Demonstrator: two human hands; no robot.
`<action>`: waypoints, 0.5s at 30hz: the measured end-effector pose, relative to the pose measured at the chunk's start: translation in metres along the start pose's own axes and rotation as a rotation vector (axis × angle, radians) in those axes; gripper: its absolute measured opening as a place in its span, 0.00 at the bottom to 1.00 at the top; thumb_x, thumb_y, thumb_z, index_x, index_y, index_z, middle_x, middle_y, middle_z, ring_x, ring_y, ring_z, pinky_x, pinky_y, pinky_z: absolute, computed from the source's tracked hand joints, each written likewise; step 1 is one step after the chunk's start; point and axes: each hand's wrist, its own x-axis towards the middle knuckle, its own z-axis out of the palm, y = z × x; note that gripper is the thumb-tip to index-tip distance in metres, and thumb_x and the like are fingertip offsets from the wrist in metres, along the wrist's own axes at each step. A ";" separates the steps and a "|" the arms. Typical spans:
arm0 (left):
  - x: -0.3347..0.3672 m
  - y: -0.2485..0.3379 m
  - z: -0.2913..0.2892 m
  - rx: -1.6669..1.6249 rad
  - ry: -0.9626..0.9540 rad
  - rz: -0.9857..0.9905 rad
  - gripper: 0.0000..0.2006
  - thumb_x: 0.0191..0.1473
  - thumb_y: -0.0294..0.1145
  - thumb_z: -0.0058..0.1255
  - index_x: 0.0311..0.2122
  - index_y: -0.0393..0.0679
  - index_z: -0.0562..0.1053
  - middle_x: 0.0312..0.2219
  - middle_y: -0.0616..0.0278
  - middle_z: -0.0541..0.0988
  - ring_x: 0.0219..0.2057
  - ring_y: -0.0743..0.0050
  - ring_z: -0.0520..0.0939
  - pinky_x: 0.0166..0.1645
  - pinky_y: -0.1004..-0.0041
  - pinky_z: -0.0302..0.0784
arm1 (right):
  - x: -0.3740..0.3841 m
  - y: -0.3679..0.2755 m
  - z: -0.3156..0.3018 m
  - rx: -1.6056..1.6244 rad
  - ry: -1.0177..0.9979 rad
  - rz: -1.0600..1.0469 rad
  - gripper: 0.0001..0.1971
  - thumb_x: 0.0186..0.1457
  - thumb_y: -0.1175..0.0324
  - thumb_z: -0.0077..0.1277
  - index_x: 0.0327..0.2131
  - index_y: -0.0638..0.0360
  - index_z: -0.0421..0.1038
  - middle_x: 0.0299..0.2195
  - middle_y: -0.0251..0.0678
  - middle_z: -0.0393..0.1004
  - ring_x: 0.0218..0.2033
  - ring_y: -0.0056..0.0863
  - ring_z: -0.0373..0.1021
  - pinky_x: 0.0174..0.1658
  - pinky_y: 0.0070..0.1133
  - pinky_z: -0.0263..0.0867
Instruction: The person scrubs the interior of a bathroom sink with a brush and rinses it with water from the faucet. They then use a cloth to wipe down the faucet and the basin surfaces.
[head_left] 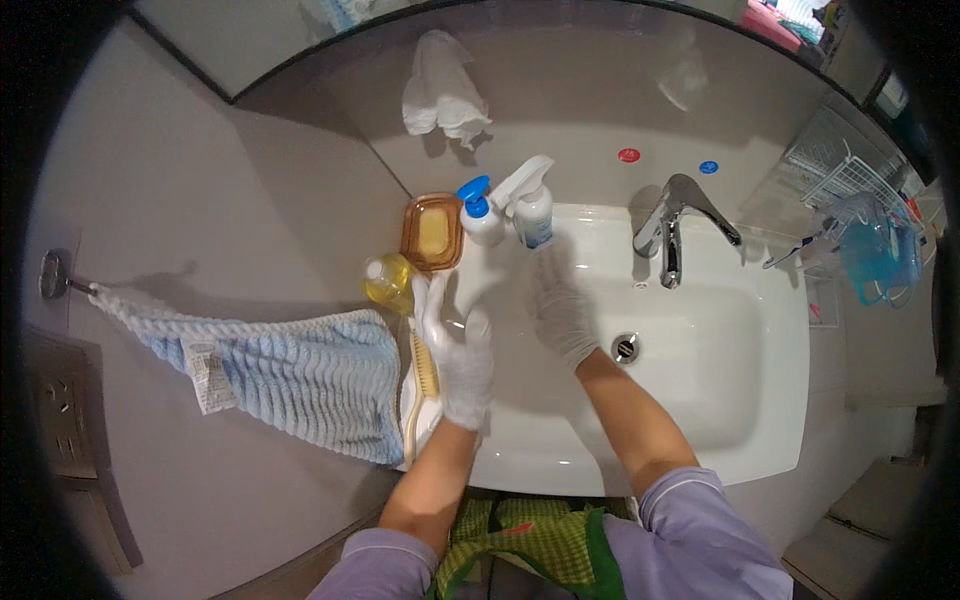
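White thin gloves cover both my hands. My left hand [458, 362] is open over the left end of the washbasin [640, 465], its fingers spread beside a clear bottle of yellow liquid [388, 281]. Under and beside that hand lies a scrubbing brush [424, 370] with tan bristles and a pale handle. My right hand [562, 312] reaches over the basin with fingers stretched out and nothing visibly held. Its fingertips are just below a white spray bottle [534, 218]; whether they touch it I cannot tell. A white pump bottle [482, 222] with a blue top stands left of the sprayer.
A yellow soap bar [433, 231] sits in an amber soap dish [410, 250]. The chrome faucet [672, 230] rises behind the drain [625, 348]. A blue-and-white towel [300, 370] hangs at left, a white cloth [442, 92] on the back wall, a wire rack [850, 185] at right.
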 end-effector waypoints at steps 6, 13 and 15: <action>-0.072 0.004 -0.059 -0.029 -0.109 -0.111 0.18 0.61 0.32 0.47 0.54 0.38 0.69 0.59 0.45 0.64 0.63 0.48 0.62 0.66 0.57 0.55 | -0.005 -0.085 0.027 0.368 -0.319 0.089 0.39 0.53 0.70 0.45 0.66 0.69 0.42 0.68 0.56 0.37 0.70 0.56 0.30 0.70 0.41 0.33; -0.067 0.004 -0.077 0.127 -0.087 -0.156 0.15 0.66 0.33 0.39 0.49 0.38 0.74 0.54 0.49 0.71 0.59 0.55 0.67 0.64 0.62 0.58 | -0.064 -0.110 0.018 0.633 -0.460 0.441 0.36 0.62 0.56 0.40 0.69 0.59 0.39 0.69 0.54 0.28 0.70 0.53 0.25 0.70 0.37 0.27; -0.064 0.007 -0.073 0.091 -0.092 -0.174 0.15 0.66 0.35 0.38 0.48 0.39 0.74 0.53 0.49 0.72 0.58 0.56 0.69 0.63 0.62 0.59 | -0.087 -0.082 0.015 0.550 -0.643 0.449 0.36 0.63 0.53 0.37 0.69 0.57 0.40 0.70 0.51 0.28 0.71 0.50 0.26 0.70 0.37 0.26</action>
